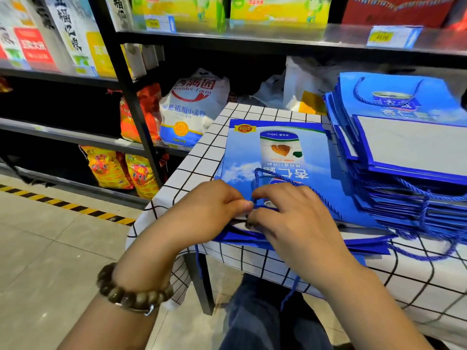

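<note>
A flat blue paper gift bag [278, 152] with a printed can and a blue rope handle lies on a table covered in a white cloth with a black grid [202, 152]. My left hand [212, 210], with a bead bracelet on its wrist, pinches the bag's near edge. My right hand [285, 213] meets it there, fingers curled on the same edge, thumb beneath. Under this bag lie more flat blue bags [366, 248].
A tall stack of folded blue bags [409, 157] fills the table's right side. Black store shelves [131, 97] stand behind and left, holding a flour sack [192, 109] and orange packets [113, 168]. A yellow-black hazard stripe [65, 204] crosses the tiled floor.
</note>
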`<state>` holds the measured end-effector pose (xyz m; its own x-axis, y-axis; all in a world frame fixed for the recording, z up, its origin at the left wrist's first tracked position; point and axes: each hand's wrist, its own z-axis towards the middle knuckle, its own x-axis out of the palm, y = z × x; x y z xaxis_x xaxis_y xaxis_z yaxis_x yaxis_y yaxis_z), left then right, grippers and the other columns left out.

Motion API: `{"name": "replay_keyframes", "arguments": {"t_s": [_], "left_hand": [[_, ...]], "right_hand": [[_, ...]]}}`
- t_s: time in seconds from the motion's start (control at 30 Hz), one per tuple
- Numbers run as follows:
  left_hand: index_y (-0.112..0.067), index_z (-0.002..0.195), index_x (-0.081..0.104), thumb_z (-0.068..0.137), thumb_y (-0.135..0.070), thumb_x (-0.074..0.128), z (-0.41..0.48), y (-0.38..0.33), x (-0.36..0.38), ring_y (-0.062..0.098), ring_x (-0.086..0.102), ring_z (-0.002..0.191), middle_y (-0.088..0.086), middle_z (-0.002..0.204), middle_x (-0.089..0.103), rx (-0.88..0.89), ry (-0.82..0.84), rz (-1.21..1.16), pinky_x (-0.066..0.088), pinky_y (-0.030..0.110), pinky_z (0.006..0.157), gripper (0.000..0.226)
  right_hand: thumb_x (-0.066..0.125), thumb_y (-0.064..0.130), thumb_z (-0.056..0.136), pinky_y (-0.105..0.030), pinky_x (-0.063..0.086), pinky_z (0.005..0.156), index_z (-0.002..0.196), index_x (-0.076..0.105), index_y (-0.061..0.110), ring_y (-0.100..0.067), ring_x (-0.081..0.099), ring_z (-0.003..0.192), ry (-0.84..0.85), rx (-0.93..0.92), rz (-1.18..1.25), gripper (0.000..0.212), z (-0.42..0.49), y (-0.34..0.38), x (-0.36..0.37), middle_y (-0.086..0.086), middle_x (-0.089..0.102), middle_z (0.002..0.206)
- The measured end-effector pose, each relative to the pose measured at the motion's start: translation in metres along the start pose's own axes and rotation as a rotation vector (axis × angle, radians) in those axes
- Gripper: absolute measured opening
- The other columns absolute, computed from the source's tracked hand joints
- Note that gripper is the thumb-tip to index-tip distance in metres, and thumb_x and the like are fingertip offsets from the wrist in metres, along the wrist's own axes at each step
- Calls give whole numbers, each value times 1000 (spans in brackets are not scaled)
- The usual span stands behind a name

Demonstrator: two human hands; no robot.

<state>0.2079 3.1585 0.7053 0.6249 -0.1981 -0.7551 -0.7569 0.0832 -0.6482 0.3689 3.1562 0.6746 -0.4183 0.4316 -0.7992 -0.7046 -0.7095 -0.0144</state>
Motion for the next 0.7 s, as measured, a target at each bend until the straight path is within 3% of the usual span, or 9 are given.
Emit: {"name": "replay_keyframes", "arguments": {"t_s": [0.1,0.17,0.23,0.33,0.47,0.6,0.7], "left_hand": [[-17,52,51,91,-23,54,5,1,0,7,36,47,-3,46,42,-43,8,-57,27,22,50,39],[-17,50,49,90,-19,55,7,0,0,5,33,45,-7,40,39,-57,3,-130,26,20,48,41],[-9,56,58,89,-22,57,7,1,0,10,41,52,-4,48,49,-48,15,-221,34,26,58,36],[-6,69,68,77,-36,55,2,5,3,26,57,68,18,73,67,5,25,-310,46,42,74,34],[2,72,64,85,-33,59,-1,10,7,19,45,65,29,76,58,10,-12,-255,36,34,64,38],[4,77,65,90,-25,55,0,11,7,22,48,66,28,79,58,18,-13,-241,41,42,67,33],[-18,79,72,84,-28,64,-8,11,7,15,61,77,6,83,64,75,-1,-258,47,40,80,14]], "right_hand": [[65,16,68,-31,27,71,81,69,25,-27,60,81,61,-131,-63,16,9,-5,-1,-4,64,93],[63,14,68,-31,26,69,79,69,24,-27,59,78,73,-187,-93,16,13,-8,-2,-4,63,91],[59,15,73,-30,26,68,77,70,23,-25,57,78,28,-185,-80,14,13,-10,-1,-4,65,91],[55,22,77,-28,29,67,76,70,20,-20,48,80,-40,-95,25,15,7,-6,5,-3,67,91],[59,25,82,-28,44,63,72,65,10,-20,61,65,-138,-8,279,18,1,-1,5,-1,69,86],[58,29,78,-26,44,64,73,61,15,-15,60,71,-64,46,279,15,-3,-2,2,1,67,92],[58,44,76,-25,45,75,90,55,29,-10,58,87,51,131,394,21,-8,0,-8,10,61,103]]}}
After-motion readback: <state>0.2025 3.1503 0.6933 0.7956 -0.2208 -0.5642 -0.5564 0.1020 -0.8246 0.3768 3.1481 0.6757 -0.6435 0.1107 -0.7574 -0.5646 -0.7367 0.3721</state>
